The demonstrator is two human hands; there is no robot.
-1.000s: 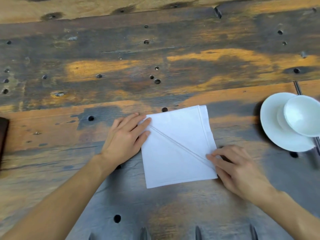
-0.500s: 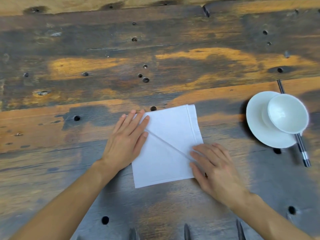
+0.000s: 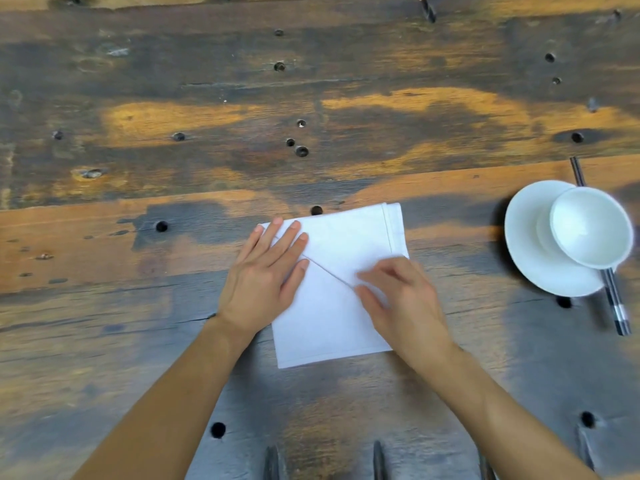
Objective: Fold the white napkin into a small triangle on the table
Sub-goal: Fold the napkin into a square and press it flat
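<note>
The left hand (image 3: 265, 276) lies flat, fingers spread, on the napkin's (image 3: 327, 320) upper left corner while the right hand (image 3: 398, 299), blurred, palm down with fingers curled, rests on its diagonal crease, the napkin lying on the wooden surface (image 3: 138, 306).

two bare forearms, no sleeves, hands (image 3: 263, 282) ringless, short nails

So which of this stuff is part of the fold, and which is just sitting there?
In the job: napkin, left hand, right hand, table.
Lying about: saucer, bowl, chopsticks.
</note>
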